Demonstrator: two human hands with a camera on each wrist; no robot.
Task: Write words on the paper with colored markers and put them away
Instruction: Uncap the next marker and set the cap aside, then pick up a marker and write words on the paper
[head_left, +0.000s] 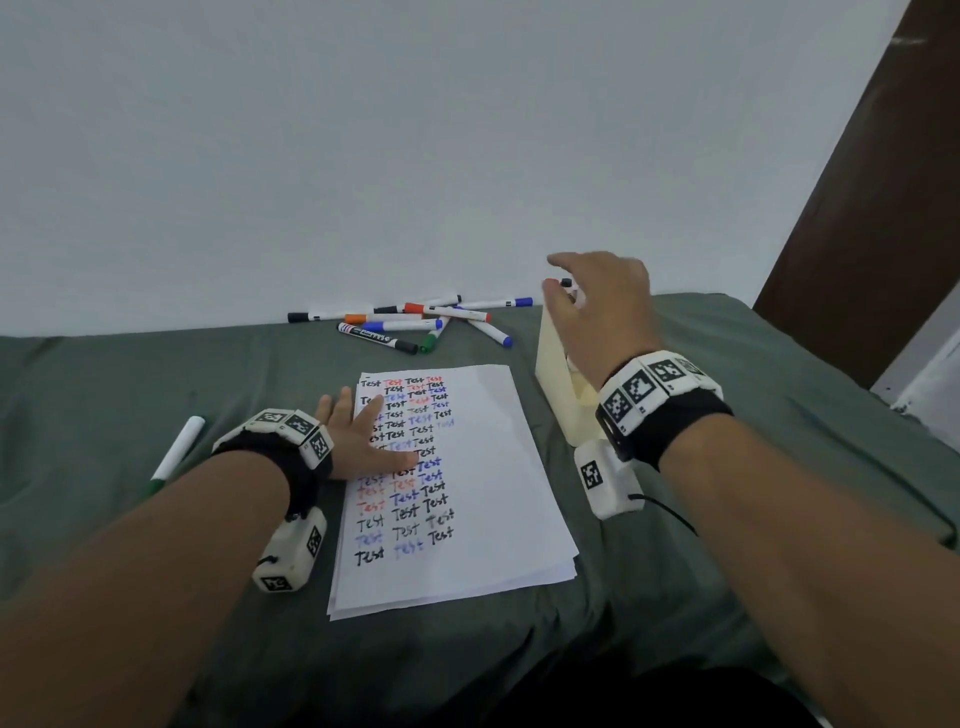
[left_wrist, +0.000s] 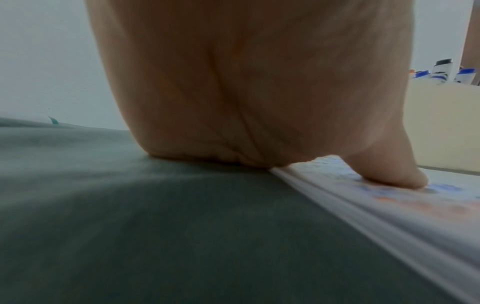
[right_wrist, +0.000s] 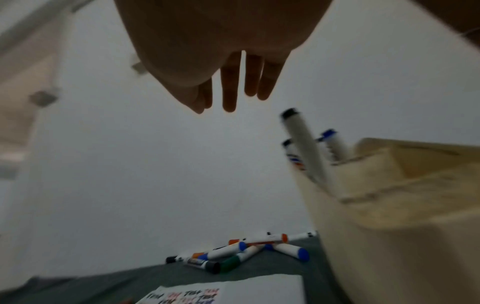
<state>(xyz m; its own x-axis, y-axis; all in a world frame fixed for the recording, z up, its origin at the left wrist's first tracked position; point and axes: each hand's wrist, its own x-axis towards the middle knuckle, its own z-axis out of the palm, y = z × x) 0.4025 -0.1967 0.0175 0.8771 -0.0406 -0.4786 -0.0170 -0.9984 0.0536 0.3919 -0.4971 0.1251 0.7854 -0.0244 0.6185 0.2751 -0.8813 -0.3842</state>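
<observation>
A stack of white paper (head_left: 483, 493) covered in rows of "Test" in black, red and blue lies on the green cloth. My left hand (head_left: 358, 431) rests flat on its left edge, thumb (left_wrist: 394, 172) pressing the sheet (left_wrist: 389, 207). My right hand (head_left: 592, 306) hovers with straight fingers (right_wrist: 230, 90) over the cream holder (head_left: 558, 395), holding nothing. A black-capped marker (right_wrist: 302, 148) stands tilted in the holder (right_wrist: 405, 216) beside blue-capped ones (right_wrist: 333, 144). A pile of loose markers (head_left: 415, 322) lies by the wall behind the paper.
One green-tipped white marker (head_left: 176, 452) lies alone on the cloth left of my left wrist. The white wall closes the far side of the table. A brown door or panel (head_left: 872, 197) stands at the right. The green cloth (head_left: 104, 415) covers the whole surface.
</observation>
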